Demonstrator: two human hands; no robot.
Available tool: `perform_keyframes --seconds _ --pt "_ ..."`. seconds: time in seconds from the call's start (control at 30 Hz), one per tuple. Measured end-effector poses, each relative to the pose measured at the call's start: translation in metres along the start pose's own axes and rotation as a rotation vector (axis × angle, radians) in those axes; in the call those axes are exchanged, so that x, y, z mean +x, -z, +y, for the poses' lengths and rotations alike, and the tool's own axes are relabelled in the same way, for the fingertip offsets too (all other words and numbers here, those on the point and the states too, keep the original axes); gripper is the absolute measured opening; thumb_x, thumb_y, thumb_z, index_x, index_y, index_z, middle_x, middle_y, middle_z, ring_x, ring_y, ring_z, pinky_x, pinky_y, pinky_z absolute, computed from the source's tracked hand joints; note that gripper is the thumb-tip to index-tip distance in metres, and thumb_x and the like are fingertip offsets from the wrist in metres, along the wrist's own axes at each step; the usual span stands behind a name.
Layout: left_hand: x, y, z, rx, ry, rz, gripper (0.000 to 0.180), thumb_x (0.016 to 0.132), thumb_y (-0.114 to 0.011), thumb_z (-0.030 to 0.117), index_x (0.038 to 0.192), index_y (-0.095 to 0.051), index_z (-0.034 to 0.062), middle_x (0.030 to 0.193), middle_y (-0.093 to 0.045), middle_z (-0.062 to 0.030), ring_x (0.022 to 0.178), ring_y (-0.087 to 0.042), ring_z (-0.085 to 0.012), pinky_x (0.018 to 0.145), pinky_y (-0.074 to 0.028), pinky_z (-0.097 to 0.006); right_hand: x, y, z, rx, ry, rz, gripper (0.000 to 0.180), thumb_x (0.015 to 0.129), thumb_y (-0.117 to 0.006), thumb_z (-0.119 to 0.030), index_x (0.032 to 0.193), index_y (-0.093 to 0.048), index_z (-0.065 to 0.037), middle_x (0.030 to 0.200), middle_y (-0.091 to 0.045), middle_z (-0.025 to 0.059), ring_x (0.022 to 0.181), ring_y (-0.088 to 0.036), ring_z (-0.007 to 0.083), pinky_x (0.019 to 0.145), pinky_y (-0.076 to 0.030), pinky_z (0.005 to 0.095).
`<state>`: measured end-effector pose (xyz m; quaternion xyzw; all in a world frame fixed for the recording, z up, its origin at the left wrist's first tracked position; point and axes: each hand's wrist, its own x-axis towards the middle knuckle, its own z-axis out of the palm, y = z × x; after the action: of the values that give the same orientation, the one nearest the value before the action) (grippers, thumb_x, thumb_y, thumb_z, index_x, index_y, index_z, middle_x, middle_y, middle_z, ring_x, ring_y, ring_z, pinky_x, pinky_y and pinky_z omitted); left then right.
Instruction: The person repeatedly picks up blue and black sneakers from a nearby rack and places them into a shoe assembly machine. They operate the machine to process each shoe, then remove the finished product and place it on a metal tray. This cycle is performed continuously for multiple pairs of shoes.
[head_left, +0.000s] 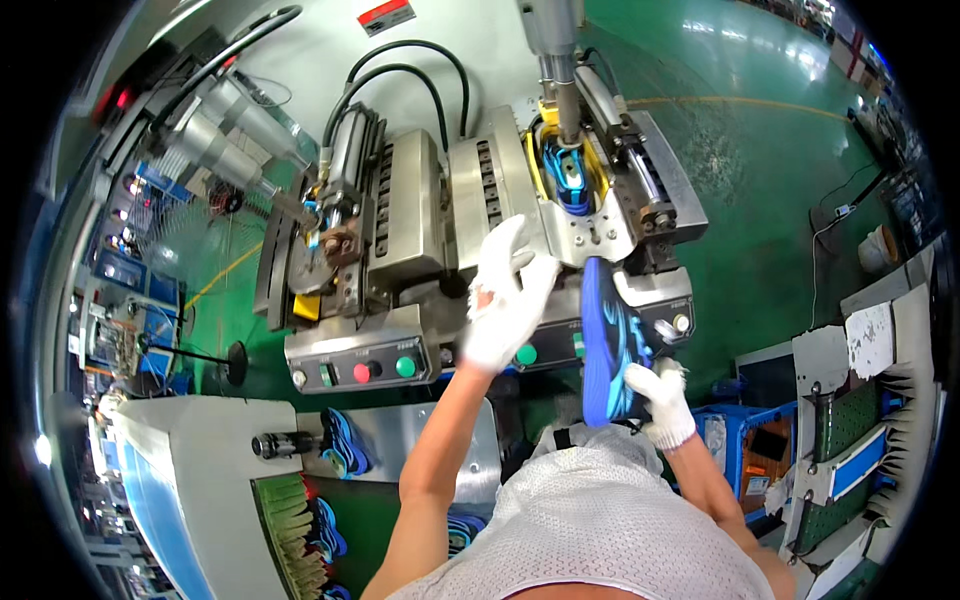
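Observation:
A blue and black sports shoe [604,345] with a bright blue sole is in my right hand [660,395], its sole turned toward the left. The white-gloved fingers of that hand grip it near its lower end. My left hand [510,295], also in a white glove, is raised over the front of the metal pressing machine [415,215] with its fingers apart and nothing in it. Another blue and black shoe [568,180] sits in the machine's right station between yellow pads [535,165], under a vertical press rod [566,105].
Along the machine's front runs a control panel [330,372] with red and green buttons. At lower left, several shoes [343,443] lie near a metal plate [400,440] and green bristles [285,525]. A blue crate [735,440] and a rack [850,430] stand at right.

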<state>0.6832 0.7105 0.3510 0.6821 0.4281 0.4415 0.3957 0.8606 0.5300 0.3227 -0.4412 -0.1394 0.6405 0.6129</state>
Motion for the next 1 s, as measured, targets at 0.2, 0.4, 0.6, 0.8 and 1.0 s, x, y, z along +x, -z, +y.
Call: perform_keyframes --seconds 0.2,0.4,0.6,0.8,1.0 --pt "0.170 -0.130 -0.073 0.371 0.318 -0.059 0.086 0.087 -0.068 0.052 0.146 -0.043 -0.0054 0.145 -0.052 -0.0302 0.133 -0.055 -0.0400 0.111 -0.043 -0.042 -0.005 0.061 -0.031 0.040 0.164 0.398 0.022 0.088 -0.072 -0.015 0.098 -0.062 0.003 0.094 -0.060 0.0053 0.086 -0.060 0.0165 0.076 -0.052 0.0355" --pt "0.255 -0.183 -0.168 0.713 0.556 0.027 0.077 0.078 -0.074 0.038 0.131 -0.048 -0.0113 0.126 -0.066 -0.0311 0.117 -0.066 -0.0395 0.102 -0.051 -0.042 -0.014 0.083 -0.049 0.075 0.198 0.276 0.066 0.087 -0.064 -0.008 0.148 -0.041 0.003 0.136 -0.059 0.0150 0.119 -0.062 0.0234 0.103 -0.050 0.0385" --pt "0.281 -0.114 -0.151 -0.047 0.554 -0.145 0.024 0.078 -0.081 0.016 0.093 -0.069 0.0016 0.088 -0.071 -0.0088 0.075 -0.066 -0.0147 0.070 -0.056 -0.031 0.016 0.107 -0.033 -0.138 0.122 0.459 0.054 0.087 -0.072 -0.017 0.133 -0.048 -0.001 0.120 -0.058 0.0053 0.102 -0.057 0.0153 0.092 -0.047 0.0330" --pt "0.136 -0.021 -0.041 -0.063 0.476 -0.055 0.037 0.082 -0.084 0.025 0.105 -0.068 0.0000 0.093 -0.069 -0.0056 0.077 -0.060 -0.0102 0.069 -0.052 -0.027 0.098 0.049 -0.077 -0.465 0.348 0.306 0.038 0.089 -0.076 -0.017 0.121 -0.062 -0.001 0.108 -0.066 0.0050 0.097 -0.063 0.0133 0.084 -0.054 0.0326" --pt "-0.045 0.074 -0.027 0.052 0.450 -0.139 0.046 0.081 -0.081 0.024 0.120 -0.069 0.0012 0.100 -0.074 -0.0053 0.088 -0.066 -0.0130 0.081 -0.055 -0.034 0.313 -0.048 -0.129 -0.774 0.209 0.120 0.051 0.081 -0.082 -0.030 0.115 -0.066 0.005 0.100 -0.073 0.0162 0.090 -0.072 0.0261 0.079 -0.057 0.0388"
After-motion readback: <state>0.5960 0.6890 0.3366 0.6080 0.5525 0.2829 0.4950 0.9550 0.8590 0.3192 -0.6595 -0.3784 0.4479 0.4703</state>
